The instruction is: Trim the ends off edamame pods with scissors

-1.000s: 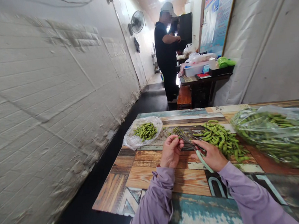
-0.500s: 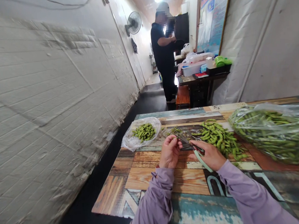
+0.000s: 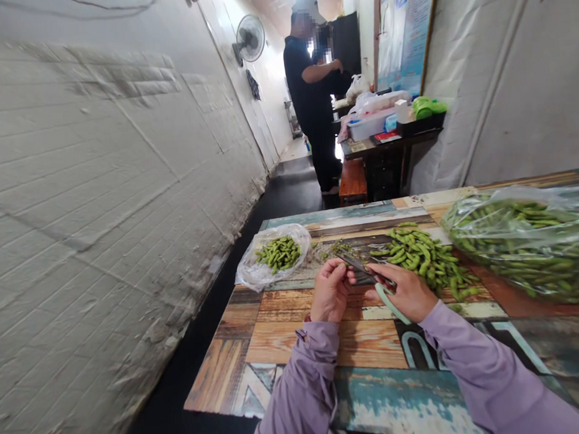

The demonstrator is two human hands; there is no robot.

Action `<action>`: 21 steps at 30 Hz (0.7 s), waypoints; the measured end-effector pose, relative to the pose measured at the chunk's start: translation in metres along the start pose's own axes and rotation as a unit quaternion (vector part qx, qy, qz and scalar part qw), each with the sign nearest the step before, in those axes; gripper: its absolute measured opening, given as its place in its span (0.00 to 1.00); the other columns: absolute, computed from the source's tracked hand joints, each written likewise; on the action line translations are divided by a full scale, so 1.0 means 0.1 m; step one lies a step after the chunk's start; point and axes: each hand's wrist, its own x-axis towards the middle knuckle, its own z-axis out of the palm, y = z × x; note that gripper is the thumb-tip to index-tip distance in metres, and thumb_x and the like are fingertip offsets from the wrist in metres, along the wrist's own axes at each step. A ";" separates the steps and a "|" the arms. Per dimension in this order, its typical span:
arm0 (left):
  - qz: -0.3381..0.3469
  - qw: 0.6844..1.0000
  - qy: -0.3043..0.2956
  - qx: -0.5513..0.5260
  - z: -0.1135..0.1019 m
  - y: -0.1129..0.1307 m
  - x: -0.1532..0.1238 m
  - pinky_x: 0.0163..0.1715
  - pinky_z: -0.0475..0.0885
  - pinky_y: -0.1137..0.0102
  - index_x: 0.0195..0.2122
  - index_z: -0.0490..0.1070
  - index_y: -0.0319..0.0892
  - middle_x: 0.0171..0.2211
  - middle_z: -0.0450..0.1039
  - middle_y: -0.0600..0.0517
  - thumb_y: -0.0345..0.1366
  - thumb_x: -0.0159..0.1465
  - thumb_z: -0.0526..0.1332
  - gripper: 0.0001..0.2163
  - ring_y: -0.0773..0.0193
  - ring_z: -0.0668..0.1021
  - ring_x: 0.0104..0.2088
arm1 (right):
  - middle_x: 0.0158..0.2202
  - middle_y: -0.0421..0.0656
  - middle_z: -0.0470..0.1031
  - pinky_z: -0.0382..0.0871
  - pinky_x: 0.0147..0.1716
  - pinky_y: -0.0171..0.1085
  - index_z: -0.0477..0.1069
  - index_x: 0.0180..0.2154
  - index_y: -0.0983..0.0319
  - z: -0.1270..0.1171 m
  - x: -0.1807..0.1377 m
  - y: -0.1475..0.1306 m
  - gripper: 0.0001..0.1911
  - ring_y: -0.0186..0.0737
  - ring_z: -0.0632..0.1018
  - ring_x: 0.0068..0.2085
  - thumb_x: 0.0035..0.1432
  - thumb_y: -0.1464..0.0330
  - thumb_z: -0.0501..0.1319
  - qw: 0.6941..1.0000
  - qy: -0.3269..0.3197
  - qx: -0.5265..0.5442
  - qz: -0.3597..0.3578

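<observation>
My left hand is closed in a pinch over the table, fingertips pressed on what looks like an edamame pod, mostly hidden by the fingers. My right hand is wrapped round scissors with mint-green handles. Their dark blades point left and meet my left fingertips. Just beyond my right hand spreads a loose pile of edamame pods. Farther left, a clear plastic bag lies opened out with a smaller heap of pods in it. Small green trimmings lie between the two heaps.
A large clear bag full of pods rests on the right of the patchwork wooden table. Behind the table stand a person in dark clothes, an orange stool and a side table with containers. A white wall runs along the left.
The view has shifted slightly. Both hands keep nearly the same pose, with the scissor blades still at my left fingertips. The person behind has raised a forearm a little.
</observation>
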 end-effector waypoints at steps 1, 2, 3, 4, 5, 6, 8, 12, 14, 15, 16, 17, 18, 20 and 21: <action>0.000 1.000 -0.001 -0.001 0.00 0.00 0.00 0.25 0.67 0.78 0.31 0.66 0.38 0.24 0.72 0.55 0.34 0.48 0.70 0.14 0.74 0.72 0.22 | 0.40 0.46 0.76 0.73 0.40 0.40 0.70 0.49 0.60 0.00 0.00 0.00 0.26 0.43 0.77 0.40 0.49 0.58 0.64 1.000 0.000 -0.002 -0.001; 0.000 1.000 -0.002 -0.001 0.00 0.00 0.00 0.25 0.67 0.78 0.31 0.66 0.38 0.24 0.72 0.54 0.34 0.48 0.70 0.14 0.74 0.72 0.22 | 0.40 0.47 0.76 0.73 0.40 0.40 0.70 0.49 0.60 0.00 0.00 0.00 0.25 0.44 0.77 0.40 0.49 0.58 0.64 1.000 0.000 -0.004 -0.001; 0.000 1.000 -0.002 -0.001 0.00 0.00 0.00 0.25 0.67 0.78 0.30 0.66 0.38 0.24 0.72 0.54 0.34 0.48 0.70 0.14 0.74 0.72 0.22 | 0.40 0.47 0.76 0.73 0.40 0.40 0.70 0.49 0.61 -0.01 0.00 0.00 0.25 0.44 0.77 0.39 0.50 0.59 0.64 1.000 0.001 -0.007 -0.002; -0.002 1.000 -0.001 -0.001 0.00 0.00 0.00 0.25 0.67 0.78 0.30 0.66 0.38 0.24 0.72 0.54 0.34 0.48 0.71 0.14 0.74 0.72 0.22 | 0.40 0.47 0.76 0.73 0.40 0.40 0.71 0.50 0.61 -0.01 0.00 0.01 0.25 0.44 0.77 0.39 0.50 0.59 0.64 1.000 0.003 -0.010 -0.004; -0.003 1.000 0.001 -0.001 0.00 0.00 0.00 0.25 0.68 0.78 0.30 0.66 0.38 0.24 0.72 0.54 0.34 0.47 0.71 0.15 0.74 0.72 0.22 | 0.40 0.47 0.76 0.73 0.40 0.40 0.71 0.50 0.61 -0.01 0.00 0.01 0.25 0.44 0.77 0.39 0.50 0.59 0.64 1.000 0.007 -0.013 -0.006; -0.004 1.000 0.004 -0.001 0.00 0.00 0.01 0.25 0.68 0.78 0.30 0.66 0.38 0.25 0.72 0.54 0.34 0.47 0.71 0.15 0.74 0.72 0.22 | 0.39 0.47 0.76 0.73 0.40 0.41 0.71 0.50 0.61 -0.01 0.00 0.01 0.25 0.44 0.77 0.39 0.50 0.59 0.64 1.000 0.011 -0.015 -0.008; -0.003 1.000 0.010 -0.002 0.00 0.01 0.01 0.25 0.67 0.77 0.31 0.66 0.38 0.25 0.71 0.54 0.34 0.47 0.71 0.15 0.74 0.72 0.23 | 0.39 0.47 0.77 0.73 0.40 0.41 0.71 0.49 0.60 0.00 0.00 0.02 0.25 0.44 0.78 0.39 0.50 0.59 0.64 1.000 0.018 -0.017 -0.010; 0.004 1.000 0.014 -0.002 -0.01 0.01 0.02 0.24 0.67 0.77 0.32 0.67 0.38 0.25 0.71 0.54 0.34 0.47 0.71 0.15 0.74 0.72 0.22 | 0.39 0.46 0.77 0.73 0.40 0.41 0.72 0.49 0.60 0.01 0.00 0.03 0.24 0.45 0.78 0.39 0.50 0.59 0.63 1.000 0.014 -0.022 -0.009; 0.005 1.000 0.016 -0.001 -0.02 0.02 0.03 0.23 0.67 0.77 0.32 0.66 0.38 0.25 0.71 0.53 0.35 0.47 0.71 0.15 0.73 0.72 0.22 | 0.38 0.46 0.78 0.73 0.41 0.42 0.72 0.48 0.59 0.01 0.00 0.03 0.23 0.45 0.78 0.39 0.50 0.58 0.63 1.000 0.011 -0.022 -0.002; 0.006 1.000 0.019 0.000 -0.02 0.02 0.03 0.23 0.67 0.77 0.32 0.66 0.39 0.26 0.72 0.53 0.35 0.47 0.70 0.15 0.73 0.72 0.23 | 0.38 0.46 0.78 0.73 0.41 0.41 0.72 0.48 0.59 0.00 0.00 0.02 0.23 0.45 0.78 0.39 0.50 0.58 0.63 1.000 0.015 -0.020 0.005; 0.006 1.000 0.023 0.001 -0.03 0.01 0.04 0.24 0.67 0.76 0.32 0.66 0.39 0.26 0.72 0.53 0.36 0.48 0.70 0.15 0.72 0.73 0.23 | 0.39 0.46 0.78 0.73 0.40 0.41 0.72 0.48 0.59 0.00 0.01 0.02 0.23 0.45 0.78 0.39 0.50 0.58 0.63 1.000 0.023 -0.016 0.013; 0.007 1.000 0.027 0.003 -0.04 0.01 0.04 0.24 0.67 0.75 0.31 0.66 0.39 0.27 0.72 0.53 0.36 0.48 0.70 0.15 0.71 0.73 0.24 | 0.39 0.46 0.77 0.74 0.39 0.41 0.72 0.49 0.59 -0.01 0.01 0.02 0.24 0.44 0.78 0.38 0.51 0.58 0.63 0.999 0.034 -0.010 0.023; 0.010 0.999 0.030 0.009 -0.04 0.00 0.05 0.25 0.68 0.75 0.31 0.66 0.39 0.27 0.72 0.53 0.37 0.49 0.69 0.14 0.70 0.74 0.25 | 0.40 0.46 0.77 0.74 0.38 0.40 0.71 0.49 0.59 -0.03 0.02 0.02 0.24 0.44 0.78 0.38 0.51 0.58 0.63 0.998 0.047 -0.002 0.035; 0.024 0.998 0.035 0.038 -0.05 -0.01 0.06 0.27 0.69 0.74 0.29 0.66 0.39 0.28 0.72 0.52 0.37 0.50 0.69 0.13 0.70 0.74 0.26 | 0.40 0.46 0.76 0.74 0.35 0.38 0.70 0.51 0.59 -0.07 0.03 0.03 0.25 0.42 0.77 0.36 0.51 0.58 0.63 0.995 0.076 0.009 0.057; 0.037 0.997 0.036 0.057 -0.04 -0.02 0.06 0.28 0.69 0.74 0.28 0.66 0.38 0.29 0.73 0.52 0.37 0.50 0.68 0.12 0.70 0.74 0.27 | 0.40 0.46 0.75 0.74 0.35 0.38 0.69 0.51 0.60 -0.10 0.04 0.03 0.26 0.41 0.77 0.36 0.50 0.58 0.63 0.994 0.088 0.008 0.063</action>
